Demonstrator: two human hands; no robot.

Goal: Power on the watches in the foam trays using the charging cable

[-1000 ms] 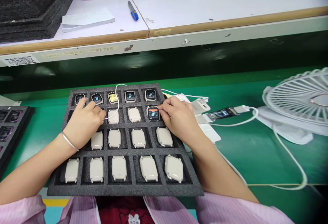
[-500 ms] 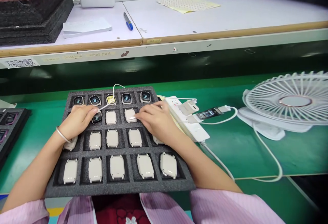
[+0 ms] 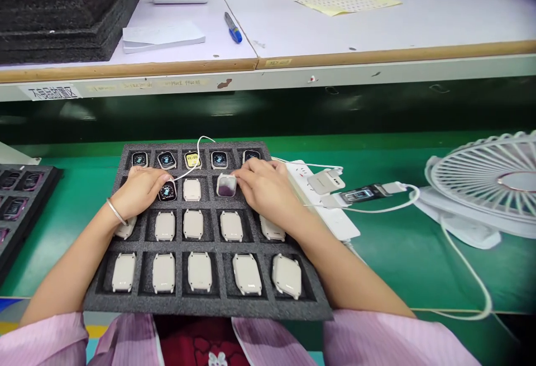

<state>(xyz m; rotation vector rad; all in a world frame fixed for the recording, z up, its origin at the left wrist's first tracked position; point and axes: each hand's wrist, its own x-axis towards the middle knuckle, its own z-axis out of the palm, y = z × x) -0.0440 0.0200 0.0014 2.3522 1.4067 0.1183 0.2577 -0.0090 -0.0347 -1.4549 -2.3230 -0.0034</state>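
Observation:
A black foam tray (image 3: 209, 304) lies in front of me with several white smartwatch bodies in its pockets. The back row shows lit screens; most others lie face down. My right hand (image 3: 263, 187) pinches one watch body (image 3: 226, 185) in the second row and tips it up on edge, its dark screen partly showing. My left hand (image 3: 140, 187) rests on the tray's left side, fingers curled beside a lit watch (image 3: 167, 190), with a thin white cable (image 3: 190, 167) running from its fingertips.
A white power strip (image 3: 330, 218) with plugged adapters and a USB meter (image 3: 360, 193) lies right of the tray. A white fan (image 3: 489, 181) lies flat at far right. Another black tray (image 3: 17, 204) sits left. A raised bench behind holds a pen (image 3: 232, 27), papers and stacked foam.
My right hand moved left from the rightmost second-row watch to the one beside it and tipped it up. A lit watch came into view by my left hand.

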